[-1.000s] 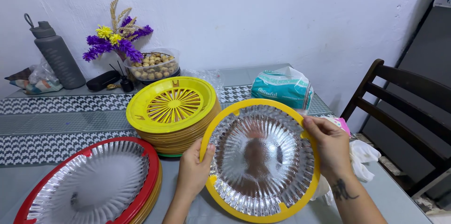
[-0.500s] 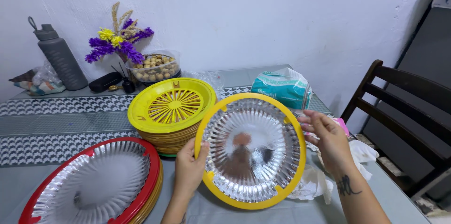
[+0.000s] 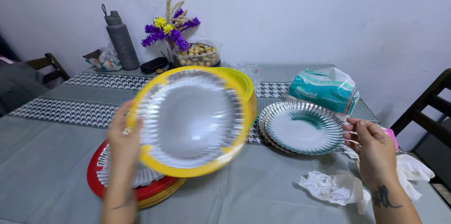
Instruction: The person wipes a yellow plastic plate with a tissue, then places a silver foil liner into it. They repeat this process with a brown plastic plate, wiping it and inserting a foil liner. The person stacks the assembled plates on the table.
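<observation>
The left hand, fingers clamped on the rim, is tilting a round yellow plastic holder lined with a silver foil plate above the red-rimmed stack. The right hand, fingers loosely curled and empty, is hovering beside the stack of silver foil plates on the grey bench.

So a second ago I had both hands on the yellow holder with the silver foil plate in it, one hand per side. Now only my left hand has it, gripping the left rim, and it has swung over toward the left side of the table, above the red-rimmed stack. My right hand let go and sits by the stack of silver plates near the right edge, which is in sight now.
</observation>
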